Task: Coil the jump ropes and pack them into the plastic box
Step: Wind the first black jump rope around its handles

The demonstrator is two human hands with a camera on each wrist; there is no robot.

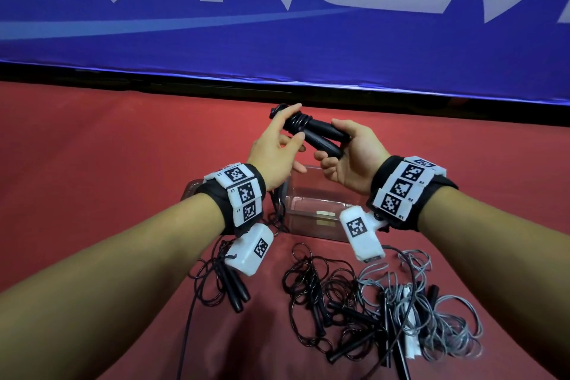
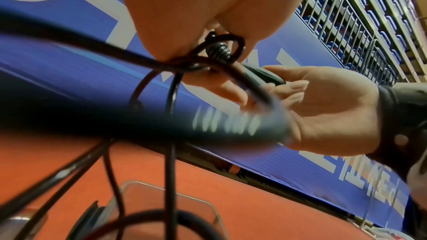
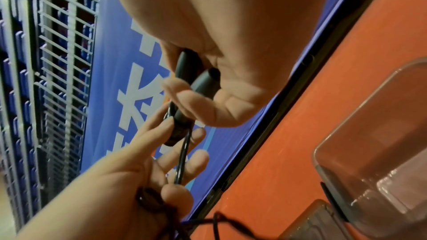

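Note:
Both hands are raised above the clear plastic box (image 1: 314, 203). My right hand (image 1: 354, 157) grips the two black handles (image 1: 324, 136) of a black jump rope side by side; they also show in the right wrist view (image 3: 196, 83). Several turns of cord (image 1: 297, 122) are wound around the handles' far end. My left hand (image 1: 274, 151) pinches that cord at the wrapped end, and a cord loop (image 2: 221, 43) shows under its fingers. Loose cord hangs down from the left hand toward the box (image 2: 161, 198).
On the red surface near me lie a tangled black rope (image 1: 324, 302), a grey rope (image 1: 431, 311) and another black rope with handles (image 1: 231, 284). A clear lid-like piece (image 1: 191, 188) sits left of the box. A blue banner (image 1: 277, 25) stands behind.

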